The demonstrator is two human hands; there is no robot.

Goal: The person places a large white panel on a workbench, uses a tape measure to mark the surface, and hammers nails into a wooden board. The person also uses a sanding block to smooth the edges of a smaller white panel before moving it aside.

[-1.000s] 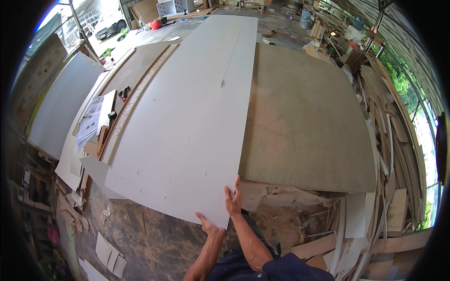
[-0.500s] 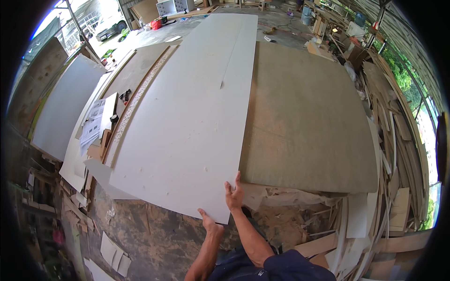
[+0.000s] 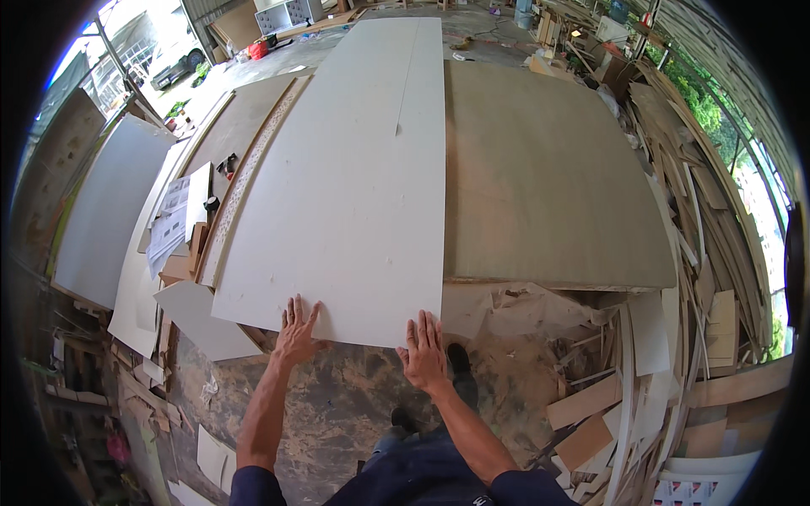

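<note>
A long white sheet board (image 3: 354, 194) lies lengthwise over a wide work surface, its near edge jutting out toward me. My left hand (image 3: 295, 333) rests on that near edge with its fingers spread over the white face. At the near right corner of the sheet, my right hand (image 3: 425, 350) lies with straight fingers, touching the corner and gripping nothing. Right of the sheet spreads a brown wooden panel (image 3: 557, 177), which forms the work surface. A short dark slit shows in the sheet's far half.
Along the left lie a perforated strip (image 3: 245, 181), papers (image 3: 171, 228) and a black tape roll (image 3: 212, 203). White panels (image 3: 114, 211) lean farther left. Stacked planks (image 3: 709, 219) line the right side. Offcuts (image 3: 218, 460) litter the floor, and plastic sheeting (image 3: 523, 308) hangs under the panel's front edge.
My left hand has moved left along the near edge and opened out flat. My right hand has shifted to the corner. The sheet has squared up, its near edge now farther from me.
</note>
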